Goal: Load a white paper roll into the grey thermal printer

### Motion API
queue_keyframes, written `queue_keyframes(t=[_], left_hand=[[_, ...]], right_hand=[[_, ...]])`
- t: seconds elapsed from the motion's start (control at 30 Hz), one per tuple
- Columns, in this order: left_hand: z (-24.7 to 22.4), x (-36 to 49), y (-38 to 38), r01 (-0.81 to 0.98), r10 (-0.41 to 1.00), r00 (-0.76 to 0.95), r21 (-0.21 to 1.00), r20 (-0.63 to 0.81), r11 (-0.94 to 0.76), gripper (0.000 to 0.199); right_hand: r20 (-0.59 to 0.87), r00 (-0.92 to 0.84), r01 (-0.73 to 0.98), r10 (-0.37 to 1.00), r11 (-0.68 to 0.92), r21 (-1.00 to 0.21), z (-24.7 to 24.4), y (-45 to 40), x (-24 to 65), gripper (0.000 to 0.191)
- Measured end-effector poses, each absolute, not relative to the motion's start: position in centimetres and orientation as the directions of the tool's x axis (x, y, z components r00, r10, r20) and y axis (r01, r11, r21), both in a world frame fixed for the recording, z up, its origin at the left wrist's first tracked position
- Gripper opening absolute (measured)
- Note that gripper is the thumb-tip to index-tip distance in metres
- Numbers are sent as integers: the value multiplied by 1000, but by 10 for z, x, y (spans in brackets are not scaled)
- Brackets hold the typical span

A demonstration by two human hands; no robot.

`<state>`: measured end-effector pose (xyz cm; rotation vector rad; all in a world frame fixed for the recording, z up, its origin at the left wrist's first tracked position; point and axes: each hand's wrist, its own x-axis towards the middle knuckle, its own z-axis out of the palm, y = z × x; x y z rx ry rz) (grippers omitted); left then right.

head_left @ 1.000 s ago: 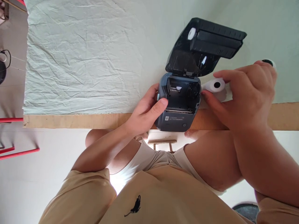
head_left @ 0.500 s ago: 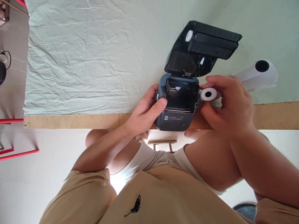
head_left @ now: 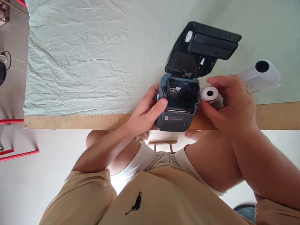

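Observation:
A dark grey label printer [head_left: 174, 120] sits at the table's front edge with its black lid [head_left: 211, 40] swung up. The roll bay inside holds no roll. My left hand [head_left: 146, 111] grips the printer's left side, thumb on the rim and fingers behind. Just right of the printer, a small white paper roll [head_left: 214, 97] with a dark round core is tilted in my right hand [head_left: 235, 106]. My thumb touches its lower side; the index finger is lifted apart above it. The other fingers are partly hidden behind the roll.
A larger white roll [head_left: 272, 75] with a black round end and a loose sheet edge lies behind my right hand. Pale green cloth [head_left: 89, 62] covers the table, wrinkled on the left. The wooden front edge [head_left: 70, 122] runs below it. Red metal bars [head_left: 21, 155] stand at the left.
My right thumb and index finger have spread wider around the small roll, and its face has tipped slightly rightward. The left hand and printer have hardly moved.

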<state>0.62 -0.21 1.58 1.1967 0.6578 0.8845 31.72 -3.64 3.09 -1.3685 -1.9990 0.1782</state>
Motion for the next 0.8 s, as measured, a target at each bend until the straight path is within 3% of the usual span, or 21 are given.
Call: queue_keyframes(t=[0.23, 0.37, 0.53, 0.67, 0.73, 0.8], left_hand=[[15, 7, -1, -243, 862, 506, 964, 27, 112, 68], [17, 8, -1, -230, 860, 511, 963, -6, 144, 73], [19, 9, -1, -225, 862, 507, 965, -1, 133, 76], [18, 9, 0, -203, 865, 502, 971, -8, 127, 81], [16, 10, 1, -192, 867, 498, 974, -10, 121, 87], [12, 9, 2, -193, 867, 498, 976, 11, 98, 87]], right_hand=[[359, -90, 714, 929, 311, -627, 28, -39, 312, 68], [341, -29, 703, 940, 262, -662, 25, -41, 314, 50], [552, 10, 643, 834, 418, -642, 21, -33, 318, 60], [819, 6, 543, 573, 686, -484, 25, -19, 311, 59], [859, -25, 519, 512, 741, -426, 31, -18, 303, 58], [839, -91, 513, 536, 747, -422, 36, -22, 291, 54]])
